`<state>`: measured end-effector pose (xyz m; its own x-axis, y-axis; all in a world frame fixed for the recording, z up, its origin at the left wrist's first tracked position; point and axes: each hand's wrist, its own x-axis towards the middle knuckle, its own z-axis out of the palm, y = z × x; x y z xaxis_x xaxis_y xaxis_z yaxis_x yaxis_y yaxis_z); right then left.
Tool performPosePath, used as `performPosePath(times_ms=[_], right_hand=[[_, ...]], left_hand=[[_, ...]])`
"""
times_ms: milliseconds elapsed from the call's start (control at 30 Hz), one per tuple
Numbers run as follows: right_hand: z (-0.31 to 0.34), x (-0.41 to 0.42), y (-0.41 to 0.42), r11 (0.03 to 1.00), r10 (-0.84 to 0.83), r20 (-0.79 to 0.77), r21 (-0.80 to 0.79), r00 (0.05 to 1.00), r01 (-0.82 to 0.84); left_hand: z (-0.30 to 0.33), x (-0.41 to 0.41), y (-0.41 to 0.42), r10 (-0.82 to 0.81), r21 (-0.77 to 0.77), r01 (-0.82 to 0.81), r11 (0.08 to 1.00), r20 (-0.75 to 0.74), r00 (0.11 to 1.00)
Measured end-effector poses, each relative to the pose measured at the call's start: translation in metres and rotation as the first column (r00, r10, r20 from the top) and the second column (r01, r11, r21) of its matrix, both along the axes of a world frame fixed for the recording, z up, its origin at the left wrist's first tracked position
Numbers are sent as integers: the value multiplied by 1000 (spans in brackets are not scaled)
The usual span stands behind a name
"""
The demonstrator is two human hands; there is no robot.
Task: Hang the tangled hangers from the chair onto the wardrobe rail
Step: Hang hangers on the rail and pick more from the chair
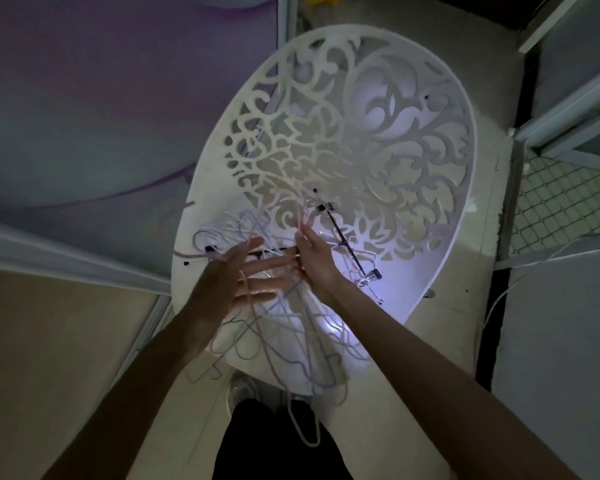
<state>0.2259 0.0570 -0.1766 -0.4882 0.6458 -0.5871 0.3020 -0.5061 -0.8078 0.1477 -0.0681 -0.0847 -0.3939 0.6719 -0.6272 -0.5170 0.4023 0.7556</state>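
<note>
Both arms reach down over the chair (430,140). The left hand (243,275) hovers flat with fingers spread above the hangers (291,327) heaped on the seat's near edge; the right hand (314,258) pinches a pink hanger (300,209).

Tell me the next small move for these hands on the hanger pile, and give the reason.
Probably lift slowly with the right hand, which pinches a pink hanger, while the left hand, its fingers spread open, presses the rest down. The tangled hangers cross one another on the white chair, so a fast pull would likely drag the whole pile.
</note>
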Motion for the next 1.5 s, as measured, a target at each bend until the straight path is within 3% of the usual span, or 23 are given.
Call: performPosePath(times_ms=[33, 100, 133, 200, 233, 333, 367, 400, 500, 567, 633, 700, 800, 867, 967, 1067, 1167, 1300, 1367, 1500], right_hand=[[0, -6, -7, 998, 55, 0, -20, 998, -55], [-7, -5, -15, 969, 215, 75, 110, 974, -222], [-13, -1, -18, 891, 339, 191, 247, 921, -380], [-26, 10, -23, 597, 511, 471, 407, 719, -691], [-31, 15, -26, 489, 519, 574, 409, 634, -770], [-49, 33, -23, 346, 449, 783, 293, 432, -891], [-52, 37, -23, 260, 444, 836, 225, 323, -939], [-54, 41, -24, 183, 423, 864, 212, 272, -960], [-59, 45, -41, -37, 399, 849, 392, 346, -919], [-61, 44, -62, -102, 453, 838, 386, 303, -917], [-66, 41, -74, -16, 466, 830, 354, 306, -935], [-68, 38, -70, 102, 455, 797, 397, 398, -912], [-67, 42, -60, 79, 480, 763, 454, 433, -888], [-61, 49, -57, 101, 431, 705, 582, 563, -807], [-49, 59, -49, 312, 310, 546, 715, 778, -626], [-42, 64, -27, 557, 195, 472, 669, 860, -493], [-43, 67, 4, 745, 116, 495, 530, 861, -405], [-54, 80, 26, 819, 302, 534, 279, 789, -502], [-51, 85, 25, 875, 339, 480, 155, 809, -459], [-38, 84, 21, 836, 237, 447, 358, 862, -416]], left_hand=[[-1, -9, -12, 16, -19, -17, 1000, -38, 999], [-2, -24, -32, 16, -63, -21, 998, -73, 997], [-3, -31, -43, 4, -89, -11, 996, -79, 997], [-5, -38, -64, -37, -135, 24, 991, -96, 995], [-5, -40, -74, -39, -151, 22, 988, -109, 993], [-7, -46, -96, 37, -156, -68, 985, -192, 981], [-8, -48, -104, 83, -154, -121, 981, -234, 969], [-11, -49, -110, 119, -155, -166, 974, -276, 954], [-26, -50, -123, 187, -181, -279, 943, -403, 896], [-37, -46, -128, 182, -208, -305, 929, -462, 868], [-46, -44, -132, 193, -216, -334, 917, -492, 849], [-52, -42, -132, 202, -220, -348, 911, -497, 844], [-55, -38, -134, 215, -234, -362, 902, -484, 848], [-55, -35, -136, 207, -239, -358, 903, -489, 847], [-54, -34, -136, 195, -251, -355, 900, -497, 845], [-55, -35, -135, 201, -249, -355, 901, -487, 850], [-50, -34, -127, 243, -221, -368, 903, -445, 862], [-42, -31, -115, 310, -179, -389, 904, -352, 883], [-42, -29, -113, 307, -170, -379, 910, -339, 889], [-44, -28, -110, 280, -173, -348, 921, -325, 903]])
